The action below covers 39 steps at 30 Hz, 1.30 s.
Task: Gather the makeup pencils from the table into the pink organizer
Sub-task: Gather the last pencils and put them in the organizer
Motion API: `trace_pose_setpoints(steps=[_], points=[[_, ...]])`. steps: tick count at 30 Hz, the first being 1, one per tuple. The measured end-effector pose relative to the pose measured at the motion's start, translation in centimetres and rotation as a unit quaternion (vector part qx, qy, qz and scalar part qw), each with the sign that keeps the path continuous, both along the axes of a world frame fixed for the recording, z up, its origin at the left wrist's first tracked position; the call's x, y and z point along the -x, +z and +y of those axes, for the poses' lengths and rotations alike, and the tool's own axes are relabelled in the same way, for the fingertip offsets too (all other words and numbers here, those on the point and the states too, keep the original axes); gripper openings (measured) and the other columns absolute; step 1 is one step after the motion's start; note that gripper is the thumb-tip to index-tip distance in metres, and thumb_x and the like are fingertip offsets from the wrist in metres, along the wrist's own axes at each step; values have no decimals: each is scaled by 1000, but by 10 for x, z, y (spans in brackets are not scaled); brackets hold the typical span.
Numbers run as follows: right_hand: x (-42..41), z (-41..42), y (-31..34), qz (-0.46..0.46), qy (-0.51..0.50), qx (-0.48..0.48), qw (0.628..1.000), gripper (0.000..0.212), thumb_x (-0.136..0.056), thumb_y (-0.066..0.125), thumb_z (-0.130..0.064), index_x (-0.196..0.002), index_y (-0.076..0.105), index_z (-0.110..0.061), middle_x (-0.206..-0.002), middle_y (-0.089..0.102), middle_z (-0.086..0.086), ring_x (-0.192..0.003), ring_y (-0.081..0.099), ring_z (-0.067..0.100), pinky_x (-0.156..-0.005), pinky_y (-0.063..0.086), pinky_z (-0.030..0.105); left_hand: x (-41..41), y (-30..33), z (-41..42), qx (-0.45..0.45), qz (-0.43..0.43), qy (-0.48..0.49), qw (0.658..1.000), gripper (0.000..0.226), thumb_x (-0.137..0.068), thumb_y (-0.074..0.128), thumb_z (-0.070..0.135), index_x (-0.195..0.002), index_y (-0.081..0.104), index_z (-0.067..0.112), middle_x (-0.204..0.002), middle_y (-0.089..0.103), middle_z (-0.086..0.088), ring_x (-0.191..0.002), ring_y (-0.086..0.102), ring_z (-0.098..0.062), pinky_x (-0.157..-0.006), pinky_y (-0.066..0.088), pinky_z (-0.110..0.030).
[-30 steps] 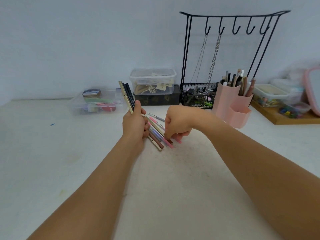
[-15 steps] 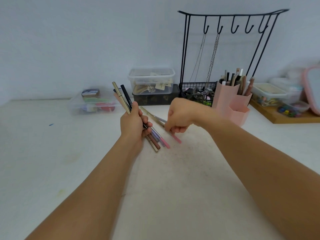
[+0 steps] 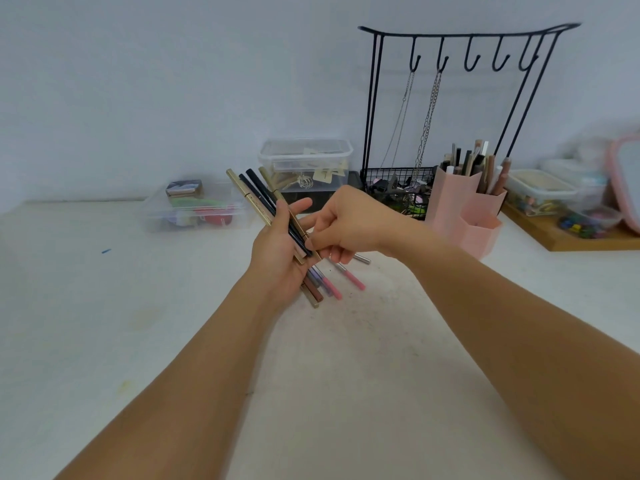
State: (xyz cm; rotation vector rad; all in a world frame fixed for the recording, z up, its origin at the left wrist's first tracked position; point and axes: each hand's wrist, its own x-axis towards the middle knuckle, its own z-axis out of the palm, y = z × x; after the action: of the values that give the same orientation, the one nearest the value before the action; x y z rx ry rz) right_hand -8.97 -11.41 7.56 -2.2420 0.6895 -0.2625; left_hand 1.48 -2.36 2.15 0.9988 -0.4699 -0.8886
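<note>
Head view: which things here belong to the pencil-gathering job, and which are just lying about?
Job:
- left hand, holding a pencil bundle
- right hand
- loose pencils on the table
- pink organizer

Lying about:
- jewelry stand
- clear lidded box
- clear tray
- wooden board

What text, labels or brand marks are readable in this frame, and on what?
None can be read.
Pencils in the left hand: no legible print on the barrels.
Paper tags in the clear lidded box: any marks are too blurred to read.
Small tin in the low clear tray: the lid pattern is blurred, no words made out.
Pink organizer: plain, no label visible.
</note>
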Motion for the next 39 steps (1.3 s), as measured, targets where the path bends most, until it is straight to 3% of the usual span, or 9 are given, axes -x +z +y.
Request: trace_pose_setpoints(steps=[7, 13, 15, 21, 24, 27, 30, 33, 39], points=[[-4, 1, -5, 3, 7, 79, 997, 16, -86, 78, -17, -76, 76, -3, -65, 75, 11, -49, 61, 8, -46, 47, 14, 2, -3, -1, -20, -28, -15, 999, 39, -103, 51, 42, -101, 60, 3, -79, 76, -13, -60, 72, -29, -65, 64, -44], [-5, -1, -8, -96, 4, 35, 995, 16, -81, 83, -19, -77, 75, -6, -58, 72, 7, -44, 62, 6, -43, 46, 14, 0, 0, -1, -11, -13, 31, 999, 36, -103, 46, 50, -102, 54, 15, -86, 78, -12, -71, 78, -24, -60, 62, -40], [-2, -9, -4, -107, -32, 29, 993, 18, -83, 82, -27, -78, 75, -10, -61, 73, 5, -46, 63, 6, -42, 44, 15, -2, -1, -2, -34, -22, 56, 998, 37, -102, 45, 53, -107, 55, 18, -75, 76, -5, -68, 76, -16, -59, 61, -35], [6, -28, -9, 94, -63, 104, 988, 30, -87, 76, -36, -78, 77, -8, -68, 77, 4, -56, 69, 13, -47, 55, 21, -3, -1, -4, -67, -47, 69, 994, 40, -98, 53, 57, -84, 48, 20, -54, 39, 5, -45, 35, -9, -35, 29, -21], [5, -26, -15, 174, -56, 116, 976, 35, -83, 80, -37, -76, 77, -3, -66, 76, 6, -56, 67, 16, -58, 60, 27, -4, -1, -4, -86, -56, 52, 993, 41, -95, 62, 53, -76, 46, 21, -50, 35, 7, -43, 29, -9, -33, 24, -20], [4, -23, -19, 189, -53, 97, 976, 32, -78, 85, -32, -71, 75, -3, -56, 72, 4, -47, 60, 15, -52, 55, 24, -3, -2, -3, -77, -41, 29, 996, 42, -95, 65, 50, -72, 44, 21, -51, 33, 7, -44, 28, -9, -33, 22, -19], [2, -22, -20, 195, -55, 79, 976, 26, -80, 83, -24, -77, 76, 1, -57, 71, 5, -48, 60, 17, -56, 57, 26, -2, -2, -2, -71, -25, 10, 997, 42, -97, 62, 49, -71, 43, 21, -52, 37, 5, -44, 34, -9, -35, 27, -19], [3, -21, -19, 174, -51, 47, 982, 25, -82, 79, -16, -86, 76, 8, -64, 71, 11, -54, 62, 20, -66, 61, 33, -1, -3, -1, -72, -20, 8, 997, 40, -100, 57, 48, -73, 48, 20, -56, 53, 2, -47, 53, -12, -45, 48, -23], [9, -23, 0, 16, -50, -48, 998, 16, -85, 77, -13, -71, 76, -5, -59, 71, 5, -47, 63, 10, -47, 51, 19, -2, 0, 0, -29, 13, 21, 999, 37, -104, 51, 43, -79, 50, 15, -64, 70, -7, -66, 75, -20, -62, 62, -38]])
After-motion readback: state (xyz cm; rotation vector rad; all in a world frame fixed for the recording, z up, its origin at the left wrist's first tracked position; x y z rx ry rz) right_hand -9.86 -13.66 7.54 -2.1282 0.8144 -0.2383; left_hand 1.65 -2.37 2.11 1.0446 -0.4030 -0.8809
